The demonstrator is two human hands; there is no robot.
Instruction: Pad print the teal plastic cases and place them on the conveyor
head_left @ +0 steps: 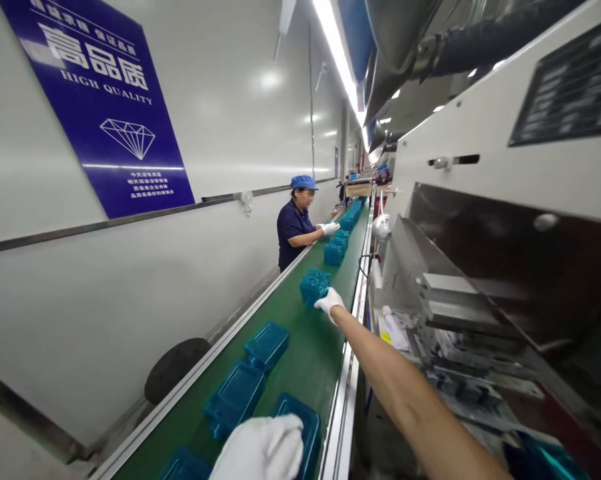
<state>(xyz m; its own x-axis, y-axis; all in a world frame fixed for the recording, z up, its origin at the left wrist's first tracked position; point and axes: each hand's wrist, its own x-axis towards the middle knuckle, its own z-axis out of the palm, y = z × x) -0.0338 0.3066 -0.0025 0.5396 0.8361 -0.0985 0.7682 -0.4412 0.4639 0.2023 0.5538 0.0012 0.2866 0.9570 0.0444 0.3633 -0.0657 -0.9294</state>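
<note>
The gloved right hand (329, 303) rests with its fingers spread open against the near corner of a blue plastic box (314, 287) on the green conveyor belt (300, 373), while the gloved left hand (260, 448) lies beside another blue box (305, 421), its fingers too hidden to tell whether they grip.

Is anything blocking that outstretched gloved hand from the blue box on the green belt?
Nothing visible does. The white-gloved right hand is right at the near corner of the teal plastic box, apparently touching it, on the green conveyor belt.
</note>
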